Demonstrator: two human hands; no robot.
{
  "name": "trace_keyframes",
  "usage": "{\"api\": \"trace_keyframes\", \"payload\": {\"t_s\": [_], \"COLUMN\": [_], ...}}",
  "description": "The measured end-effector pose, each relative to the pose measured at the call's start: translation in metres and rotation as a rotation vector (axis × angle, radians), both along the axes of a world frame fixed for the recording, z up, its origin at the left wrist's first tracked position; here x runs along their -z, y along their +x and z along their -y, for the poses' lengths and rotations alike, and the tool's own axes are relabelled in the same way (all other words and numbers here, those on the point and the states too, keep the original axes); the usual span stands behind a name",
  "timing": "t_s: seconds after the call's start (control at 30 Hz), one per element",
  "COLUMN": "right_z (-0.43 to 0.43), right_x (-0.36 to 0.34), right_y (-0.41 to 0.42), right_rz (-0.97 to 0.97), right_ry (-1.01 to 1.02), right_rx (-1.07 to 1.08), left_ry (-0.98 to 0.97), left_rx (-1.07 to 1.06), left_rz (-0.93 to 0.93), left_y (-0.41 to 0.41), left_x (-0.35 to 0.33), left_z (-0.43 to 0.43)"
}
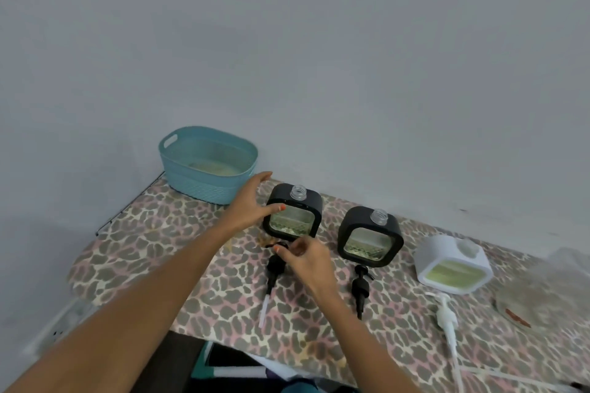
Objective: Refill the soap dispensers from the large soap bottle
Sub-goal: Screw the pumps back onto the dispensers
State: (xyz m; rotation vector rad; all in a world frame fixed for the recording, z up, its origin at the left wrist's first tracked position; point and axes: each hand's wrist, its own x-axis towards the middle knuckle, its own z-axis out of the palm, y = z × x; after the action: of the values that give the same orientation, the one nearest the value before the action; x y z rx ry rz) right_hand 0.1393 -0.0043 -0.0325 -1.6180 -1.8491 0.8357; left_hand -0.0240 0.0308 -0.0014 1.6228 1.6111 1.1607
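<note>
Black square-framed soap dispenser [292, 217], neck uncapped, upright on the leopard-print tabletop [159, 249]. Left hand [252, 201] is beside it, fingers spread, thumb touching its frame. Right hand [306, 260] pinches the black plastic pump [273, 268] lying just in front of it (tube pointing away from the dispenser).

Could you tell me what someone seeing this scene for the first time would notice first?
At mid-table the left hand reaches open to the side of the left black dispenser, while the right hand pinches the head of the black pump lying before it. A second black dispenser and a white dispenser stand uncapped to the right, with a teal basket behind on the leopard-print cover.
</note>
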Motion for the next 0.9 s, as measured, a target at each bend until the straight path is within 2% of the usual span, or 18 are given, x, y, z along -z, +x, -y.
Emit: {"api": "trace_keyframes", "payload": {"t_s": [0.17,0.3,0.5,0.77,0.9], "right_z": [-0.003,-0.002,0.002,-0.003,-0.025], "right_x": [0.014,0.022,0.012,-0.080,-0.129], "right_y": [-0.020,-0.028,-0.021,0.014,0.020], "right_rz": [0.049,0.089,0.020,-0.115,-0.243], "right_ry": [-0.104,-0.174,-0.209,0.064,0.238], "right_rx": [0.063,0.102,0.067,0.053,0.107], "left_ry": [-0.098,-0.112,-0.104,-0.057,-0.062], "left_rx": [0.126,0.145,0.144,0.150,0.165], "left_rz": [0.001,0.027,0.082,0.047,0.030], "left_y": [0.001,0.001,0.002,0.007,0.010], "left_x": [0.003,0.006,0.009,0.006,0.008], "left_z": [-0.019,-0.024,-0.023,-0.028,-0.033]}}
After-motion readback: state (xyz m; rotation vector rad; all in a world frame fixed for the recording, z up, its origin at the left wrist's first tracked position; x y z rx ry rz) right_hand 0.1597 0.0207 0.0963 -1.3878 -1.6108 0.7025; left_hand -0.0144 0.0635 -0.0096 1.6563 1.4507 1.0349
